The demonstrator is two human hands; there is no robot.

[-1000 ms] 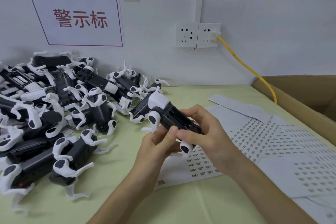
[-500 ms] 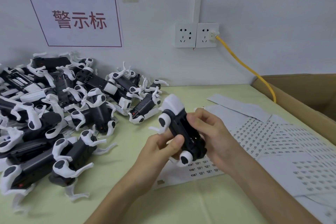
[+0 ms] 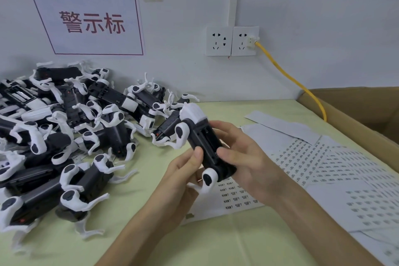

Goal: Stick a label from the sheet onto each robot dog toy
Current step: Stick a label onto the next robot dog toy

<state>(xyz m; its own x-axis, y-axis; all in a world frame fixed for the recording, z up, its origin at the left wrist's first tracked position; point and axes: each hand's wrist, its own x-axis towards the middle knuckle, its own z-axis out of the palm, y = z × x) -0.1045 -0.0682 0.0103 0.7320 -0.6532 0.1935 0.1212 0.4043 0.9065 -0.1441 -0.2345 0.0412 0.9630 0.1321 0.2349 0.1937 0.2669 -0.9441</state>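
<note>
Head view: a heap of black-and-white toys (image 3: 64, 136) fills the left of the frame on the green table (image 3: 216, 244), below a wall sign (image 3: 90, 20); a cardboard box (image 3: 356, 114) and yellow cable (image 3: 291, 80) occupy the right. Label sheets (image 3: 313, 157) lie at centre right, partly hidden by the forearms. At centre, the robot dog toy (image 3: 203, 144) is held above the table, underside up, white head away. The left hand (image 3: 183, 177) and right hand (image 3: 244, 157) both grip its black body with curled fingers.
</note>
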